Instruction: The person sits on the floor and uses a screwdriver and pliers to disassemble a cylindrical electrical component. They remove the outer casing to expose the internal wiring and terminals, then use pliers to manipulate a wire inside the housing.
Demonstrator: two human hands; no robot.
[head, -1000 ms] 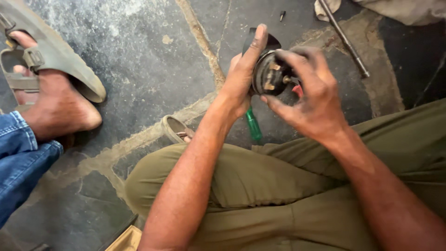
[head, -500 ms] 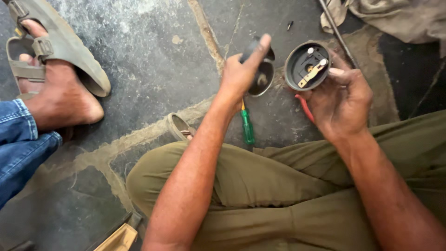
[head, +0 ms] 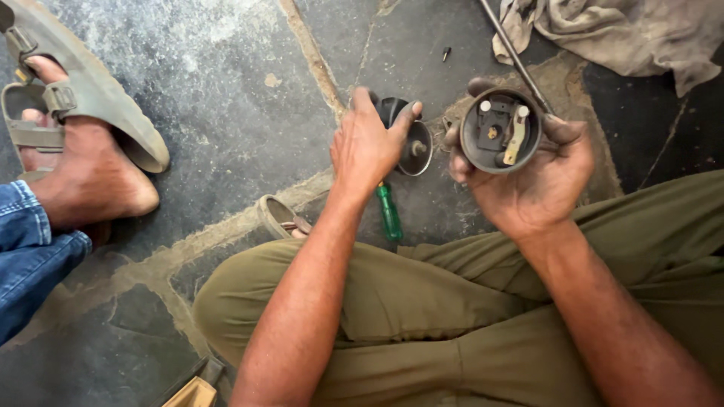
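Observation:
My right hand (head: 539, 185) cups a round dark metal housing (head: 501, 130), open side up, with a small block and a pale lever inside it. My left hand (head: 368, 143) grips a dark round part with a shiny disc (head: 415, 147), held low over the stone floor. The two parts are apart, a short gap between them. Under my left wrist a green-handled screwdriver (head: 390, 213) lies on the floor. My olive trousers (head: 422, 301) fill the lower part of the view.
Another person's foot (head: 90, 177) in a grey sandal (head: 98, 98) and a blue jeans leg (head: 30, 256) are at the left. A thin metal rod (head: 513, 49) and a dirty rag (head: 626, 34) lie at the top right. A small screw (head: 446, 53) sits on the floor.
The two parts were held together a second ago; now they are separated. My right hand drew the housing off to the right and turned its open side up. My left hand lowered its part.

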